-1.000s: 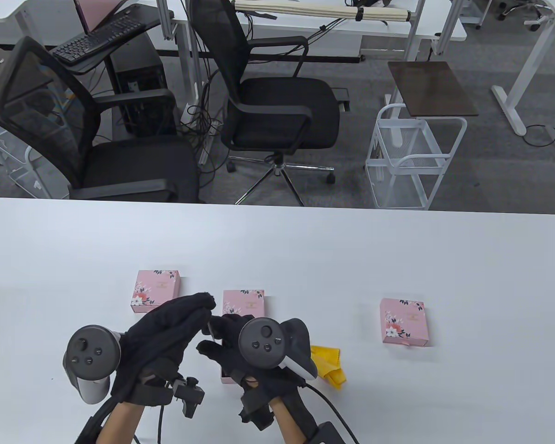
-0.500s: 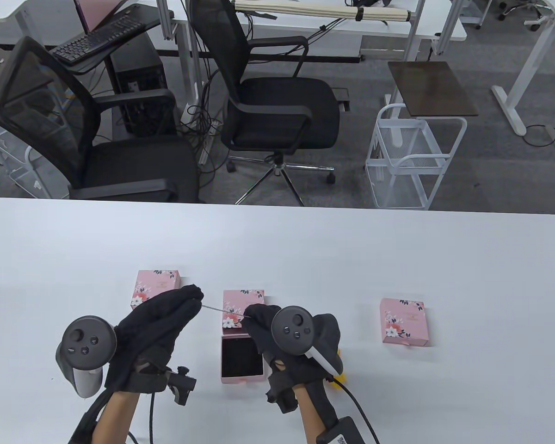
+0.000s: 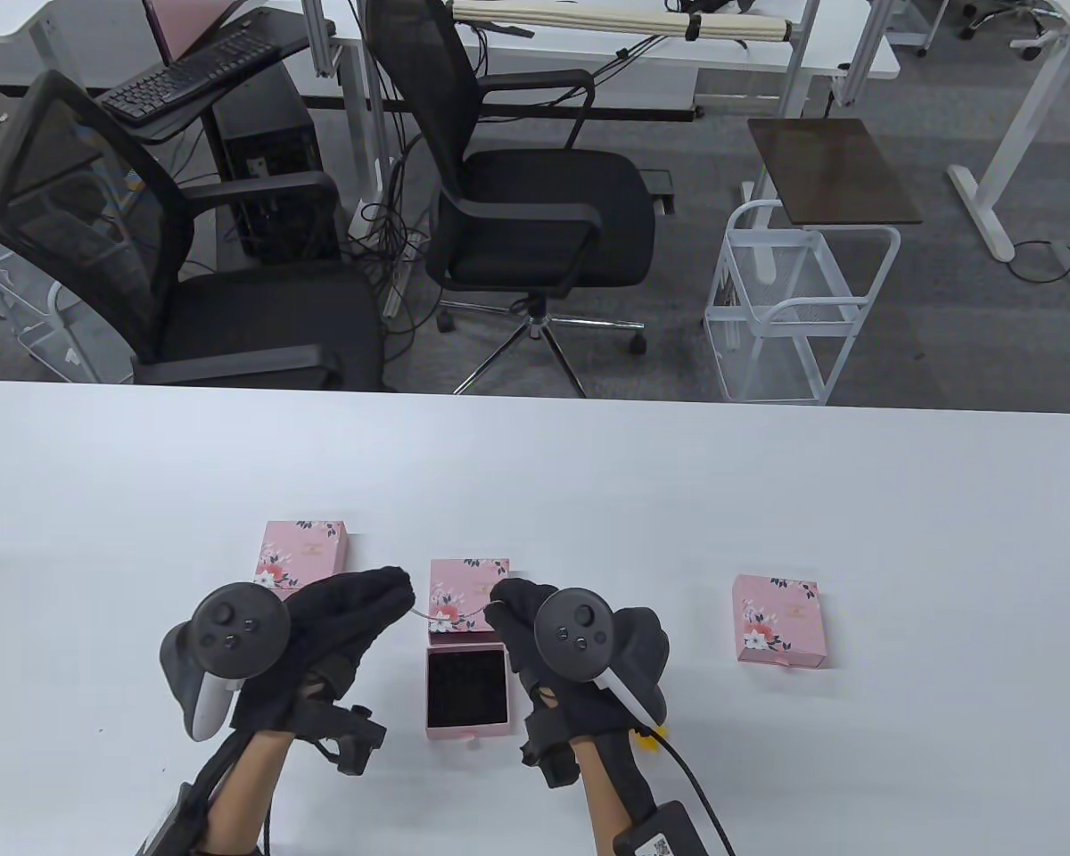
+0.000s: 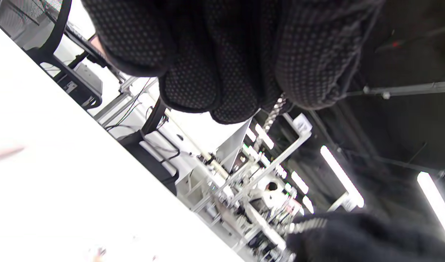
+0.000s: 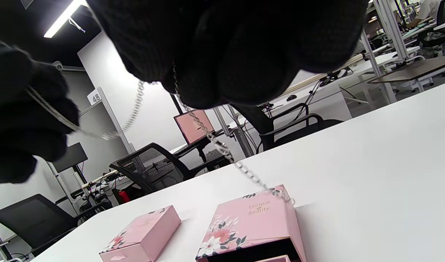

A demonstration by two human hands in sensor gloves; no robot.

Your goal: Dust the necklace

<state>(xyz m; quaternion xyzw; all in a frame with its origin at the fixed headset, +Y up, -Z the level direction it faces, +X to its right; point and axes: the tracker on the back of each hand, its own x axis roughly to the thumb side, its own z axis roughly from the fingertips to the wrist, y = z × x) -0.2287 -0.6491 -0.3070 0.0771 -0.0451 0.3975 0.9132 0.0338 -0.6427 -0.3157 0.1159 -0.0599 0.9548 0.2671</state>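
Both hands, in black knit gloves, pinch a thin silver link necklace (image 3: 450, 615): left hand (image 3: 343, 624) and right hand (image 3: 535, 629) hold it slack between them above an open pink floral box (image 3: 466, 687). Two closed pink boxes (image 3: 303, 557) (image 3: 777, 620) lie apart on the smooth white desk (image 3: 588, 481), with bare room toward its far edge.

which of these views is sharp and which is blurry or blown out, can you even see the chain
Table view: evenly lit and sharp, but the necklace is only a hairline between the left hand and right hand. Left wrist view: tilted, table blown out white, soft. Right wrist view: links crisp, gloves dark against the bright room.
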